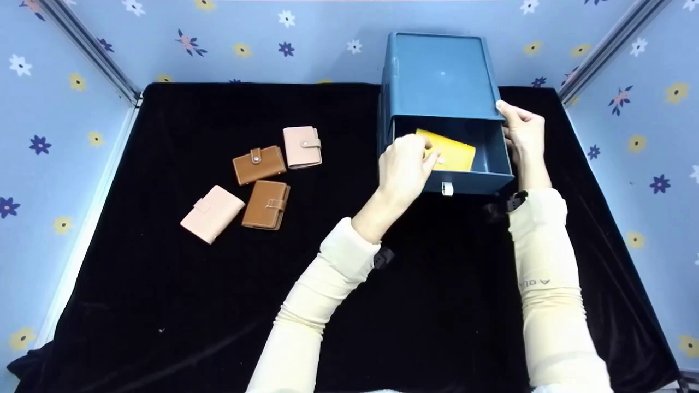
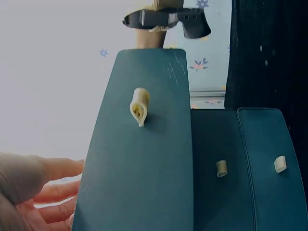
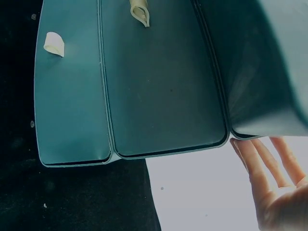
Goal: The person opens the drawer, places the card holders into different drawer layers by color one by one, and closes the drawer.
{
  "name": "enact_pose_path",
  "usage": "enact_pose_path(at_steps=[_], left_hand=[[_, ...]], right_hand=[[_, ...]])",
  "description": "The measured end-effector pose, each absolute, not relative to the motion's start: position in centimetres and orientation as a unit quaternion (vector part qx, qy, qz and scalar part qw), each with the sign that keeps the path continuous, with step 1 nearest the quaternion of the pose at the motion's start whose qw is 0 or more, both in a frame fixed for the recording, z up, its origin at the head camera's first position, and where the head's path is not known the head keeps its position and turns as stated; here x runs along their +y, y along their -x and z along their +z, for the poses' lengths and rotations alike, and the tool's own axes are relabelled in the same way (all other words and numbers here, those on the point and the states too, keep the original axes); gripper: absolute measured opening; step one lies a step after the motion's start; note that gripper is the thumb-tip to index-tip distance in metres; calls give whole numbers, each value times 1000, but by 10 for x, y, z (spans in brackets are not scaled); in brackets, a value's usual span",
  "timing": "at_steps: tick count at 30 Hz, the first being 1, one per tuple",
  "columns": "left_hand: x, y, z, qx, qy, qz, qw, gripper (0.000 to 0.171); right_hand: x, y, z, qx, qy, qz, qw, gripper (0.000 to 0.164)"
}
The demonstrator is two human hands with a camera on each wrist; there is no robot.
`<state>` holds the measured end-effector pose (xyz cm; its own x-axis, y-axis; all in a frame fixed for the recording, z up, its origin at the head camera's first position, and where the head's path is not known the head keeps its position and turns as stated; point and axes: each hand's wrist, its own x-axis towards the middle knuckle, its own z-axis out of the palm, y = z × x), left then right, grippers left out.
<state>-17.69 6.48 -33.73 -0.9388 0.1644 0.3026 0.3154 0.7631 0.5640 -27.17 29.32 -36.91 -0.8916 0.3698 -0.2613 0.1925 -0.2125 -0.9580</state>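
Note:
A yellow wallet (image 1: pixel 457 155) with a snap lies at a slant inside the open top drawer (image 1: pixel 480 179) of a blue drawer cabinet (image 1: pixel 443 76). My left hand (image 1: pixel 403 166) reaches over the drawer front and pinches the wallet's left end, covering part of it. In the left wrist view the drawer front hides those fingertips. My right hand (image 1: pixel 525 131) touches the cabinet's right side near the front top corner, thumb at the edge. The right wrist view shows its fingers (image 3: pixel 255 166) fairly straight against the side wall.
Left of the cabinet lie a pink wallet (image 1: pixel 301 147), a brown wallet (image 1: pixel 261 165), a second brown wallet (image 1: pixel 266 205) and another pink wallet (image 1: pixel 213 214) on black cloth (image 1: pixel 180 305). Pale pull tabs (image 2: pixel 139 103) stick out from the drawer fronts. Flowered walls (image 1: pixel 246 38) stand around.

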Motion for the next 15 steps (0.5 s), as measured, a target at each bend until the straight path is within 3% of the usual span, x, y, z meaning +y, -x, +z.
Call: enact_pose_path(at_steps=[15], left_hand=[[61, 143, -351, -883, 180, -367, 230, 16]], right_hand=[[292, 271, -368, -626, 223, 744, 65, 25]])
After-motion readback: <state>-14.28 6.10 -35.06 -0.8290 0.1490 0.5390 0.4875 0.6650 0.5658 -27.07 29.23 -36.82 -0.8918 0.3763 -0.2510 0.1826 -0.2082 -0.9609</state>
